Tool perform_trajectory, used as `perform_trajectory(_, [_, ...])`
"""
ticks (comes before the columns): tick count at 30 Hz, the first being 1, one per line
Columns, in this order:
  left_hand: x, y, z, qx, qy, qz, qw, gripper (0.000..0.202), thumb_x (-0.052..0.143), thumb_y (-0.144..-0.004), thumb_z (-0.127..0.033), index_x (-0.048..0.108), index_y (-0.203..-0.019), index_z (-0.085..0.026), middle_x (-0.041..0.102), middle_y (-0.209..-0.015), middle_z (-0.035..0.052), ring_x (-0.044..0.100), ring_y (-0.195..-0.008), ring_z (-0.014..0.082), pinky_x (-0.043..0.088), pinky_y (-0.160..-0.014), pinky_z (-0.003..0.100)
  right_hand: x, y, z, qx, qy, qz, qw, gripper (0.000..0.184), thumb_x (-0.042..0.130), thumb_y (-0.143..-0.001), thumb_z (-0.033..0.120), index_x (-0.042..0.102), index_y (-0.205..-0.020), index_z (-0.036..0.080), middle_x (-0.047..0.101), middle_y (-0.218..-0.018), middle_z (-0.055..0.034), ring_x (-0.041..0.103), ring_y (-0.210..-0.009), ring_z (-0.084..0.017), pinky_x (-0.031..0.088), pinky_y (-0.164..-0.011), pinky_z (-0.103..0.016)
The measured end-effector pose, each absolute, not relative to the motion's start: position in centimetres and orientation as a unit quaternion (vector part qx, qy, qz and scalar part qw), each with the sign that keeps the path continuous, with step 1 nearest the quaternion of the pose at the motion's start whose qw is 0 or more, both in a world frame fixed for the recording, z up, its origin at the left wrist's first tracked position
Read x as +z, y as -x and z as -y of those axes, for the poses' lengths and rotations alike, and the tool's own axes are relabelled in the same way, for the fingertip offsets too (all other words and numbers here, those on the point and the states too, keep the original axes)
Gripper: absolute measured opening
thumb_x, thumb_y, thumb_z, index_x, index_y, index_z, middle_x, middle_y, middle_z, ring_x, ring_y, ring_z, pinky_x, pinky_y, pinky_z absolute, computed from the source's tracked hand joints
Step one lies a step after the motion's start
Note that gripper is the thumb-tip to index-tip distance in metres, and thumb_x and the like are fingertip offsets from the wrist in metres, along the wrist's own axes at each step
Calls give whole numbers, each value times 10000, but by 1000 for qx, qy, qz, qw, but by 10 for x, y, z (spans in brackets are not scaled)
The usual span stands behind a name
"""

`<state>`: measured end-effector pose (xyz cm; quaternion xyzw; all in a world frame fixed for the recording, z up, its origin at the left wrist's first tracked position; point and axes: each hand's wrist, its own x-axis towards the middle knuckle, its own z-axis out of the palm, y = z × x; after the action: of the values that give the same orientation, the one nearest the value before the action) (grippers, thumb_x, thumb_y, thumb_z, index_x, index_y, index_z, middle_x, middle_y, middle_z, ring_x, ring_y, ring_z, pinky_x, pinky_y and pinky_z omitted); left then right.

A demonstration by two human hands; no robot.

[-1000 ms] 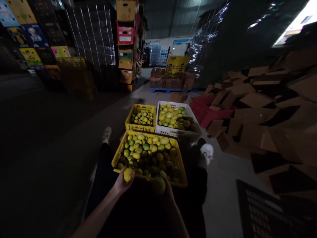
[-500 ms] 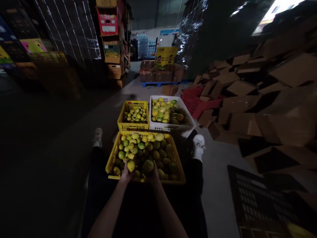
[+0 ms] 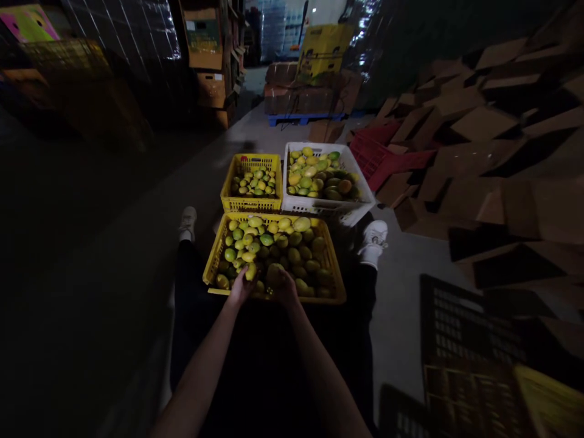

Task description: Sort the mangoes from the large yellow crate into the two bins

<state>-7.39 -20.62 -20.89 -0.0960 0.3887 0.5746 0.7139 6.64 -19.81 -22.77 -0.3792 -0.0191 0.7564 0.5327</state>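
I sit on the floor with a big yellow crate (image 3: 335, 277) of yellow and green citrus fruit between my legs. My left hand (image 3: 240, 286) is closed round a yellow fruit (image 3: 250, 271) at the crate's near edge. My right hand (image 3: 283, 286) rests beside it on another fruit (image 3: 274, 274), fingers curled over it. Behind this crate stand a smaller yellow crate (image 3: 250, 202) and a white crate (image 3: 353, 182), both holding the same kind of fruit.
Flattened cardboard boxes (image 3: 479, 134) are heaped on the right, with red crates (image 3: 387, 159) at their foot. Dark crates (image 3: 465, 340) lie at the near right. Stacked cartons (image 3: 205, 55) and a loaded pallet (image 3: 305, 97) stand at the back. My shoes (image 3: 374, 237) flank the crate.
Both hands, each with a fruit, have come forward from above my lap into the near edge of the big yellow crate. The camera has tilted downward.
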Motion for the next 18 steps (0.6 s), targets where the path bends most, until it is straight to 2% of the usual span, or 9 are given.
perform_trajectory(5, [-210, 74, 206, 591, 85, -377, 708, 265, 500, -886, -118, 592, -1134, -125, 689, -889, 52, 663, -789, 128, 528, -789, 218, -235, -66, 200, 729, 393, -15, 560, 201, 636, -724, 373, 607, -881, 251, 681, -735, 25, 652, -700, -157, 563, -632, -297])
perform_trajectory(7, [-213, 76, 205, 587, 85, -375, 712, 265, 489, -907, -190, 588, -1138, -105, 688, -884, 74, 665, -798, 142, 535, -775, 228, -236, -66, 199, 724, 396, -22, 564, 214, 620, -736, 401, 609, -876, 239, 688, -737, 13, 661, -717, -172, 567, -637, -312])
perform_trajectory(10, [-219, 80, 203, 569, 93, -378, 724, 401, 427, -934, -358, 567, -1142, -45, 677, -869, 132, 666, -800, 183, 548, -704, 255, -239, -66, 196, 721, 403, -29, 562, 231, 605, -752, 431, 617, -846, 220, 692, -709, 1, 671, -714, -186, 570, -627, -314])
perform_trajectory(13, [-224, 82, 201, 563, 95, -378, 729, 475, 380, -936, -425, 554, -1125, -26, 666, -850, 155, 657, -752, 189, 541, -627, 255, -242, -65, 194, 715, 415, -32, 562, 238, 586, -779, 445, 620, -831, 215, 696, -687, 4, 673, -687, -179, 570, -603, -296])
perform_trajectory(15, [-225, 83, 202, 568, 89, -377, 726, 424, 415, -924, -420, 566, -1081, -57, 657, -797, 122, 633, -659, 160, 519, -557, 230, -243, -64, 193, 707, 424, -36, 565, 244, 559, -807, 455, 616, -821, 218, 698, -684, 9, 671, -660, -165, 570, -587, -282])
perform_trajectory(18, [-224, 82, 204, 582, 69, -375, 719, 284, 501, -890, -386, 579, -967, -124, 594, -657, 26, 540, -498, 97, 427, -425, 170, -245, -61, 193, 698, 429, -35, 573, 268, 539, -823, 480, 613, -817, 222, 697, -689, 16, 666, -636, -147, 575, -585, -275])
